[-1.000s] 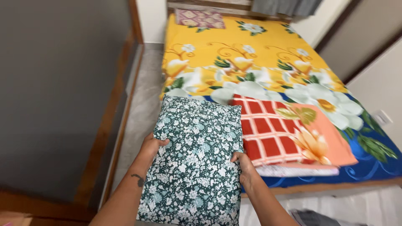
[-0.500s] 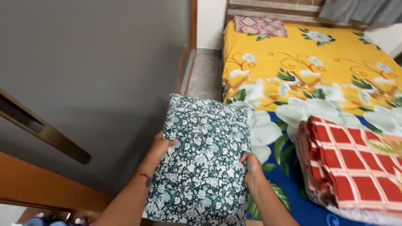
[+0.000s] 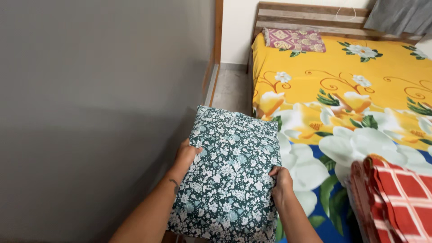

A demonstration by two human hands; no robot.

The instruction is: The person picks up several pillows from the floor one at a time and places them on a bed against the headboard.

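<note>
Pillow (image 3: 227, 175), soft and judged light, is clasped at both side edges by left hand (image 3: 186, 154) and right hand (image 3: 282, 179), above bed (image 3: 315, 90) corner.

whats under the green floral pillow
Both hands, left and right, hold the green floral pillow over the bed's left edge. Whatever lies directly beneath is covered.
</note>
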